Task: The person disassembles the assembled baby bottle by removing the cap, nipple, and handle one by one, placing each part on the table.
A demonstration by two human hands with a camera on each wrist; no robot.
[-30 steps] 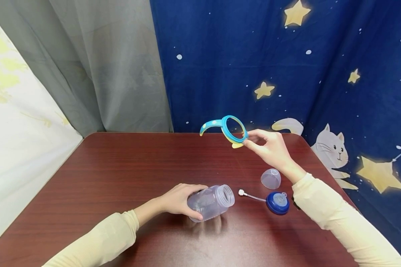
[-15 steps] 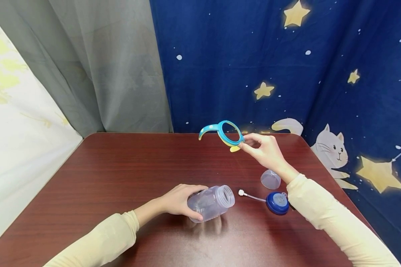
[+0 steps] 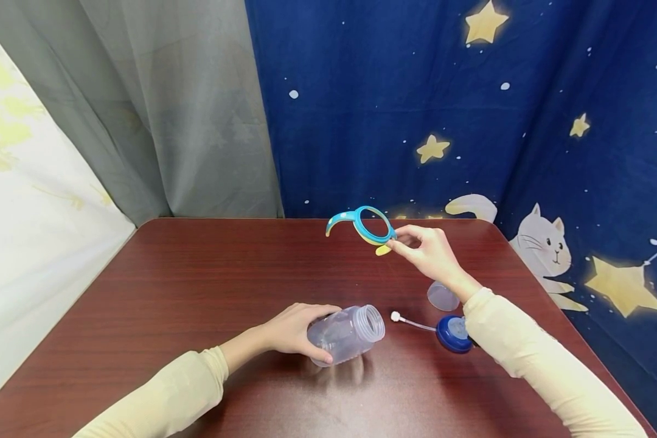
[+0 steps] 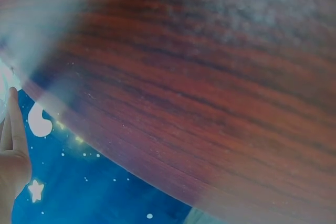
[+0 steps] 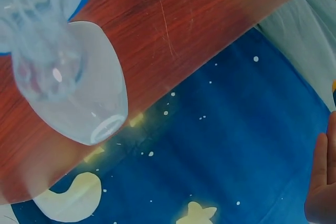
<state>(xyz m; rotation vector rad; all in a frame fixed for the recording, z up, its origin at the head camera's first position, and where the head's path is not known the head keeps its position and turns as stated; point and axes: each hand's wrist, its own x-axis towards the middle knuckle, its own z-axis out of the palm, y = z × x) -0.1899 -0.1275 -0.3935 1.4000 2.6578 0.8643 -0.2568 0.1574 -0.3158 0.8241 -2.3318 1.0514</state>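
Note:
My left hand [image 3: 295, 331] grips a clear baby bottle [image 3: 344, 336] from its base end. The bottle lies tilted over on its side, with its open threaded mouth toward the right. Above the back part of the table, my right hand [image 3: 429, 252] pinches a blue and yellow bottle handle ring [image 3: 357, 225] by its right edge. One curved, dotted handle arm points left from the ring. Below the right forearm lie a blue nipple collar [image 3: 450, 342] with a straw [image 3: 416, 325] and a clear dome cover [image 3: 440, 297]. The right sleeve partly hides the nipple.
The dark red wooden table [image 3: 224, 267] ends at a back edge before a grey curtain [image 3: 197, 121] and a blue starry curtain [image 3: 361, 109]. A white cloth [image 3: 44, 182] hangs along the left side. The dome cover and nipple loom large in the right wrist view.
My right hand has moved down and slightly left with the handle ring, its forearm now overlapping the dome cover and nipple collar. My left hand and the bottle stay almost still.

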